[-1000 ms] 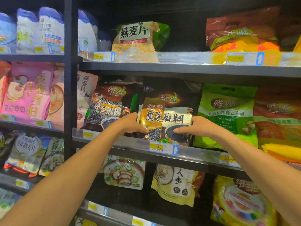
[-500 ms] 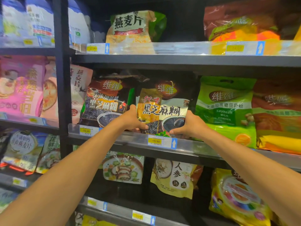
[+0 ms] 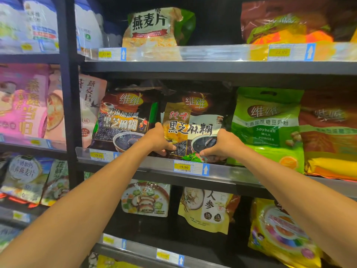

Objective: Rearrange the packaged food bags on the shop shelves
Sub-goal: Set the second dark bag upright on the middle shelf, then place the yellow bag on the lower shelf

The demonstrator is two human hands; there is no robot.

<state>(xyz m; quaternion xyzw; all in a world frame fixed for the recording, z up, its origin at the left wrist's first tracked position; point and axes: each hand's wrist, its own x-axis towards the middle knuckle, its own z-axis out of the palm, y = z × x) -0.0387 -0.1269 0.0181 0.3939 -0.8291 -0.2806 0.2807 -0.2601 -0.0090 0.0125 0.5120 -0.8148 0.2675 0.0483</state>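
A black and gold sesame paste bag (image 3: pixel 193 124) stands upright on the middle shelf (image 3: pixel 228 174), in front of a dark bag of the same brand. My left hand (image 3: pixel 158 140) grips its lower left edge, thumb on the front. My right hand (image 3: pixel 222 145) grips its lower right corner. Left of it stands another black sesame bag (image 3: pixel 121 120); right of it a green soybean milk powder bag (image 3: pixel 266 124).
The upper shelf holds an oat bag (image 3: pixel 152 29) and a red-orange bag (image 3: pixel 289 24). Pink bags (image 3: pixel 25 101) fill the left bay behind a black upright post (image 3: pixel 68 93). Below hang a vegetable soup bag (image 3: pixel 146 198), a ginseng bag (image 3: pixel 208 207) and a yellow bag (image 3: pixel 280 235).
Both hands have lifted the sesame paste bag and set it more upright, further back on the shelf. The camera has moved closer and slightly left.
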